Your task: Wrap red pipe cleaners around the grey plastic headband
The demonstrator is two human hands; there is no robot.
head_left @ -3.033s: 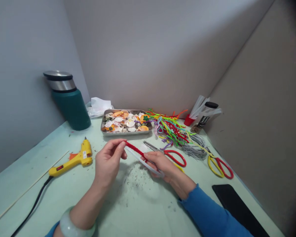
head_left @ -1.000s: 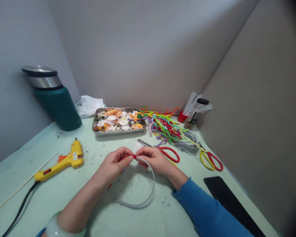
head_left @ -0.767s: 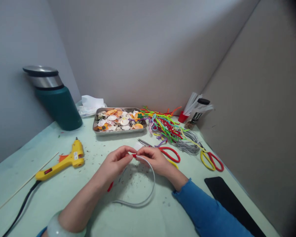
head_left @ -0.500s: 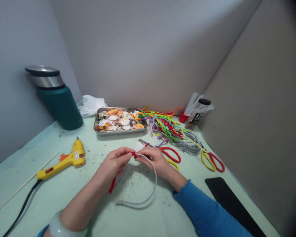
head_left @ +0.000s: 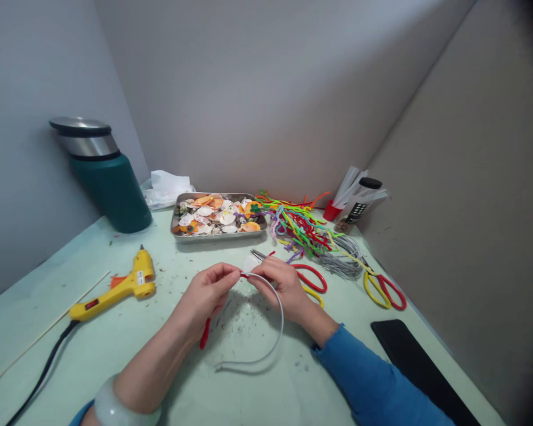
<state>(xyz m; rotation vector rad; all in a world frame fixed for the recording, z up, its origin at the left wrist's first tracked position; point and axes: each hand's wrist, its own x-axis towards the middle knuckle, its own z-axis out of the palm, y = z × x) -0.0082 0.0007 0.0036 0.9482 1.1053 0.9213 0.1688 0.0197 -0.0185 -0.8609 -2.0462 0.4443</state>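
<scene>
A thin grey-white headband (head_left: 281, 331) curves down from between my hands, its far end close to the tabletop. My left hand (head_left: 211, 290) is closed in a pinch at the headband's upper end, where some red pipe cleaner (head_left: 205, 334) shows; a length of it hangs below my palm. My right hand (head_left: 281, 285) is closed on the headband just beside the red part, fingers close to the left fingertips. Exactly how the pipe cleaner goes around the band is hidden by my fingers. Red-and-yellow scissors (head_left: 311, 278) lie behind my right hand.
A metal tray (head_left: 220, 236) of shells stands at the back, beside colourful pipe cleaners (head_left: 299, 225) and grey wire (head_left: 344, 257). On the left are a yellow glue gun (head_left: 135, 284) and a green bottle (head_left: 111, 189). More scissors (head_left: 384, 291) and a black strip (head_left: 413, 355) lie right.
My fingers have shifted slightly at the headband's upper end, and less red shows between them. The band's free end has swung a little to the right.
</scene>
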